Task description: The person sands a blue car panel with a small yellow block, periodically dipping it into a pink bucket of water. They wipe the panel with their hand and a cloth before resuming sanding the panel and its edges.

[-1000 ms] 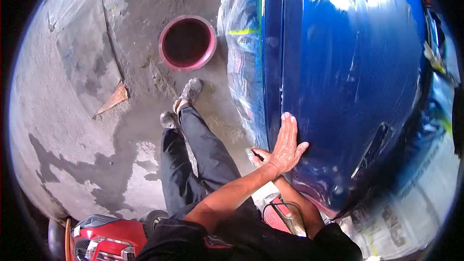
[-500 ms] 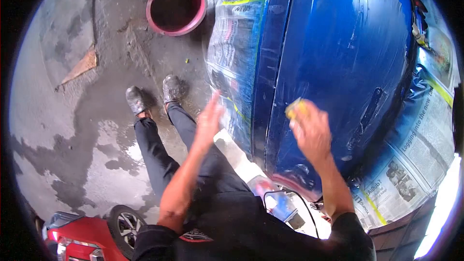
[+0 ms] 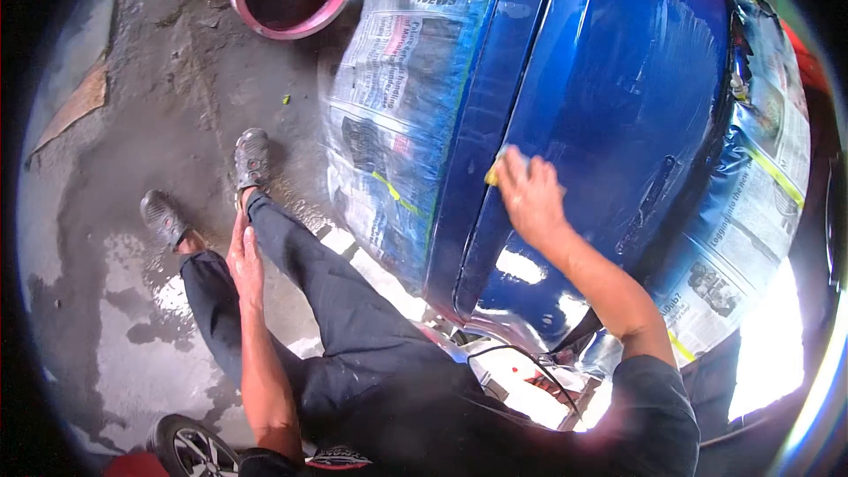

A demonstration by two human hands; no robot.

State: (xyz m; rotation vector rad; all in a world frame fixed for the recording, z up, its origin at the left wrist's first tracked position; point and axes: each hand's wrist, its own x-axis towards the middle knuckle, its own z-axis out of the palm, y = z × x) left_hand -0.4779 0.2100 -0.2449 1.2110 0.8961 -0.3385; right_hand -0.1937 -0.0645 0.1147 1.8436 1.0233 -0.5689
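Observation:
My right hand is closed on a small yellow sponge, mostly covered by the fingers. It presses against the blue car panel, close to the dark seam that runs along it. Whitish wet streaks mark parts of the glossy paint. Away from the car, my left hand hangs by my legs with its fingers stretched out, holding nothing.
Newspaper masking with yellow-green tape covers the car on the left, and more newspaper lies on the right. A pink-rimmed tub stands on the wet concrete floor. A car wheel shows at bottom left.
My right hand has moved left across the panel with the sponge, toward the seam. My left hand has swung left, away from the car. The view and my feet have shifted.

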